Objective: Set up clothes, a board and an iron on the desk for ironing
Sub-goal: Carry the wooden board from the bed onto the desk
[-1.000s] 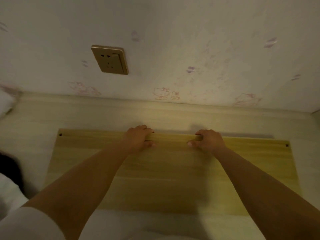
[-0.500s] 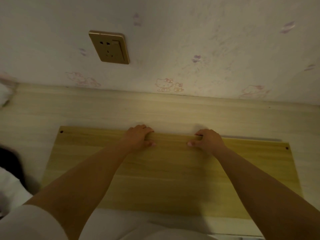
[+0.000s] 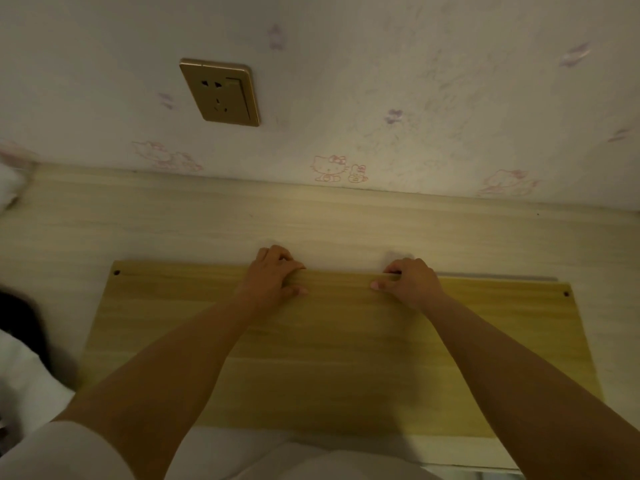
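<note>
A yellowish wooden board [image 3: 346,358] with a small hole in each far corner lies flat on the pale wood desk [image 3: 173,223]. My left hand [image 3: 273,277] and my right hand [image 3: 410,282] both grip the board's far edge near its middle, fingers curled over the edge and thumbs on top. White cloth [image 3: 20,368] shows at the left edge of the view, partly cut off. No iron is in view.
The desk runs up to a wall with cartoon-cat wallpaper. A gold wall socket [image 3: 220,91] sits above the desk, left of centre. A dark shape [image 3: 17,313] lies at the left edge. Bare desk surface shows between the board and the wall.
The hands keep the same grip on the board's far edge. The view has shifted slightly, and the board sits much where it was.
</note>
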